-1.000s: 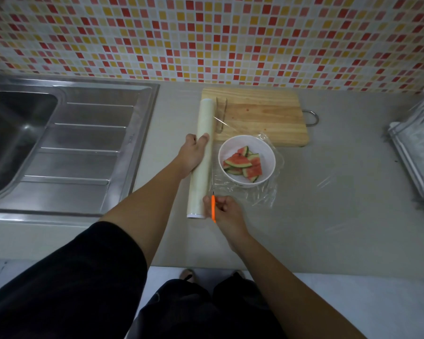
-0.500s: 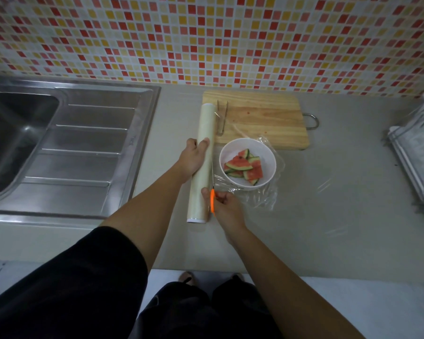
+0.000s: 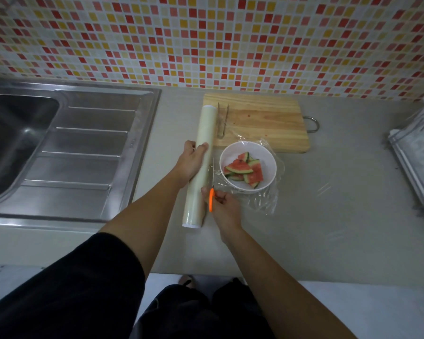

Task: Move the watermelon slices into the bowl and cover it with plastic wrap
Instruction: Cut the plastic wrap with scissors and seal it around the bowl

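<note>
- My left hand (image 3: 190, 165) is clamped around the middle of the plastic wrap roll (image 3: 199, 165), thumb over the top, pressing it down on the worktop (image 3: 328, 216).
- The roll lies lengthwise from the back of the worktop toward the front edge, its far end resting against the left edge of the cutting board (image 3: 262, 121).
- My right hand (image 3: 224, 207) is closed on a pair of scissors (image 3: 211, 192) with orange handles; the thin blades point away from me, up along the right side of the roll.
- The blades sit in the narrow gap between the roll and the bowl (image 3: 271, 152); I can't tell if they are parted or closed.
- The white bowl stands near the middle of the worktop, just in front of the cutting board's near edge, touching or almost touching it.
- The watermelon slices (image 3: 244, 170) are inside the bowl, red flesh and green rind piled together.
- A sheet of plastic wrap (image 3: 267, 199) is spread under and around the bowl, crumpled at its right and front sides.
- Metal tongs (image 3: 222, 121) lie on the left part of the cutting board, just beside the roll.
- The sink (image 3: 83, 148) with its ribbed drainer takes the worktop's left side.
</note>
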